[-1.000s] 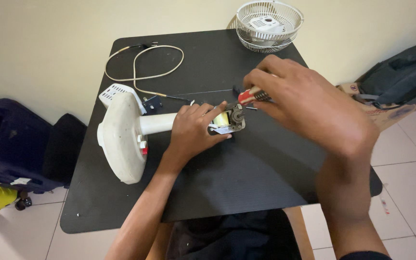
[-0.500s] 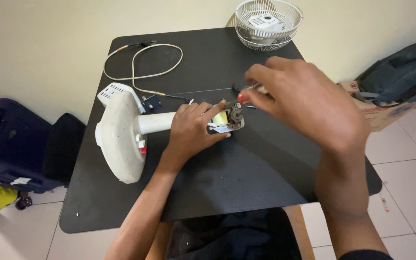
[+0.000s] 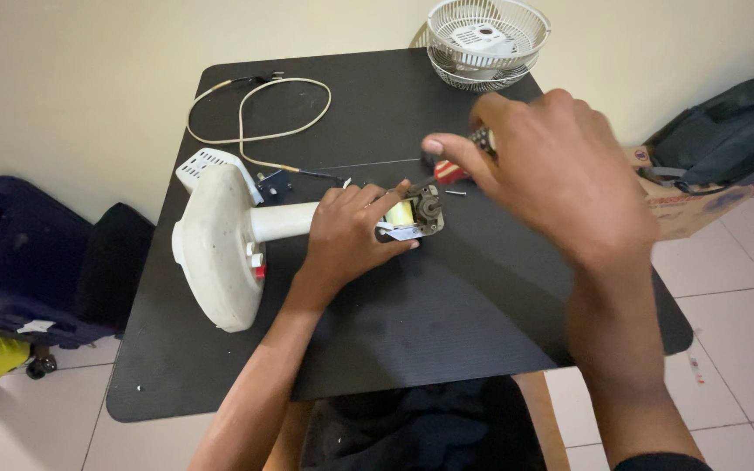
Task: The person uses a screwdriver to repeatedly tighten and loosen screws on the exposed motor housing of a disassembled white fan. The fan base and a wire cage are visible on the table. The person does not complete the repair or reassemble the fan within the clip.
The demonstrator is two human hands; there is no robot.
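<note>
Done: fan guards (image 3: 485,44) off, upper right | Left grip (image 3: 351,231) clamps bare motor (image 3: 416,212) | Right grip (image 3: 551,166) clamps screwdriver (image 3: 451,166) | Left: motor unfinished, your desk (image 3: 447,323).

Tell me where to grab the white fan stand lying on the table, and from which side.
Grip the fan stand by its slim white pole, coming from above. It lies on its side, so the pole runs level over the black table, and the wide round base is likely too broad to close a hand around. The left hand grips near the pole's motor end.

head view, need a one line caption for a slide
Left hand steadies a small fan motor on a black table while the right hand works a red-handled screwdriver.
</note>
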